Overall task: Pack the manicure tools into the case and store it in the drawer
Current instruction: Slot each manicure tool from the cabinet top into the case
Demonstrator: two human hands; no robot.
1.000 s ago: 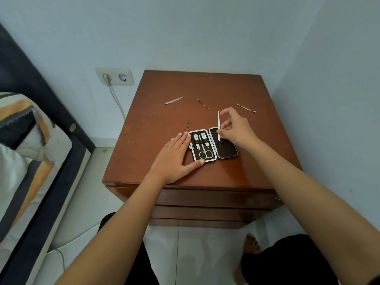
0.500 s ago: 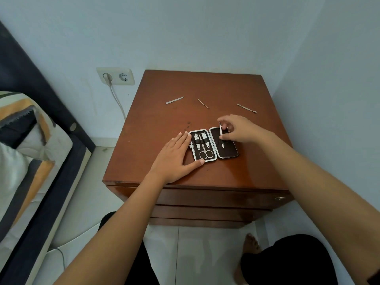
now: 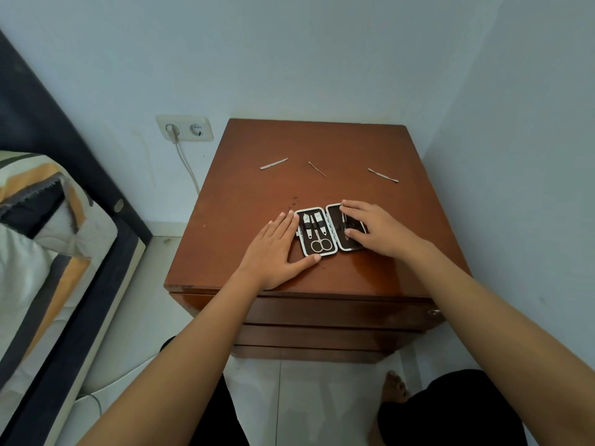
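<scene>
An open manicure case (image 3: 322,251) with a dark lining and pale rim lies on the brown nightstand (image 3: 244,220). Its left half holds small scissors (image 3: 320,243) and two clippers under a strap. A thin metal tool (image 3: 343,222) lies in the right half. My right hand (image 3: 376,228) rests flat over that half, fingers spread, thumb beside the tool. My left hand (image 3: 277,246) lies flat on the wood, touching the case's left edge. Three loose tools lie further back: a nail file (image 3: 274,163), a thin pick (image 3: 317,169), and a cuticle pusher (image 3: 383,175).
Closed drawer fronts (image 3: 338,312) stack below the nightstand top, with a small knob (image 3: 433,312) at the right. A bed (image 3: 48,246) stands to the left, a wall socket with a plugged cable (image 3: 184,128) behind. A wall is close on the right. My bare foot (image 3: 394,386) rests on the tiled floor.
My right hand lowered the thin tool from upright into the case's right half and now lies flat over it. My left hand stayed put.
</scene>
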